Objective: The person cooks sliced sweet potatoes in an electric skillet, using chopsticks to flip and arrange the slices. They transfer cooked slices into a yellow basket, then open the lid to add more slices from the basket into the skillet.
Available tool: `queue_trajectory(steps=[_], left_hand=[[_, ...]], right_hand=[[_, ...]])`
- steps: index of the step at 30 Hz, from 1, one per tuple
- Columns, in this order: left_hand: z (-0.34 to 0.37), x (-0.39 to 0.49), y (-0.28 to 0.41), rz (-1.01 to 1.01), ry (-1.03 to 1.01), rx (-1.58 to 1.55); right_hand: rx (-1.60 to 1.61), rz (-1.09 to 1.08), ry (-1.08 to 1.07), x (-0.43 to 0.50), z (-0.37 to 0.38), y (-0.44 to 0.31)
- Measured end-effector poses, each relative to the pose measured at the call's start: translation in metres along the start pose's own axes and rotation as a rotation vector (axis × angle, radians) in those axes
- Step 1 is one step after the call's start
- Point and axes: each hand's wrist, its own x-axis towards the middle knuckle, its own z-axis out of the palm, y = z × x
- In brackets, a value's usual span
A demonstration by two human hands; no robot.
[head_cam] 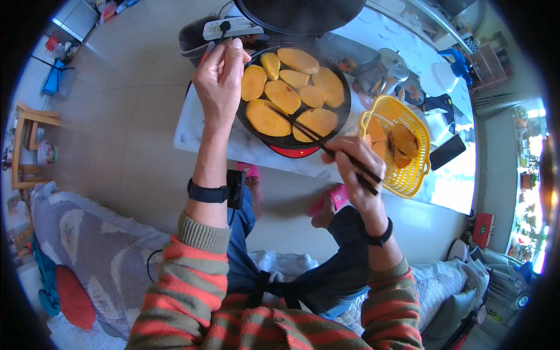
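Note:
My right hand [361,168] grips a pair of dark chopsticks [309,132]. Their tips reach over the lower part of a round black electric griddle [345,116], at the orange root-vegetable slices, probably sweet potato. A large oval slice [267,118] lies left of the tips and another slice [316,124] lies beneath the sticks. Several more slices cover the plate in one layer. My left hand [221,81] hovers at the griddle's left side, its fingers curled in with nothing visible in them. To the right, a yellow plastic basket [404,186] holds some browned and some orange pieces.
The griddle's raised lid [302,15] stands behind it. A white power strip [232,27] with a black plug lies at back left. Beyond the basket are a metal pot [383,72], a white jug with a blue top [439,78] and a phone [447,152] on the marble-patterned table [210,131].

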Motion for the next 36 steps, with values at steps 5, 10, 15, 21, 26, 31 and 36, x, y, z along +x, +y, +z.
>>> queue_trajectory(steps=[5,10,15,21,26,31,36], left_hand=[[-0.002,-0.001,-0.002,-0.013,-0.002,0.002],[-0.006,0.0,-0.003,-0.005,-0.004,0.018],[-0.007,-0.001,-0.004,0.009,0.007,0.017],[-0.01,0.0,-0.004,0.023,0.019,0.066],[-0.009,0.0,-0.004,0.031,0.013,0.064],[-0.009,0.0,-0.004,0.023,0.014,0.063],[-0.011,0.0,-0.006,0.033,0.007,0.073]], right_hand=[[0.083,0.064,0.046,0.023,0.028,0.017],[0.032,0.125,0.092,0.033,0.041,0.019],[0.07,0.155,0.079,0.039,0.049,0.023],[0.07,0.135,0.081,0.041,0.054,0.028],[0.053,0.136,0.061,0.04,0.052,0.028],[0.041,0.108,0.06,0.04,0.052,0.027],[-0.004,0.072,0.063,0.038,0.047,0.029]])
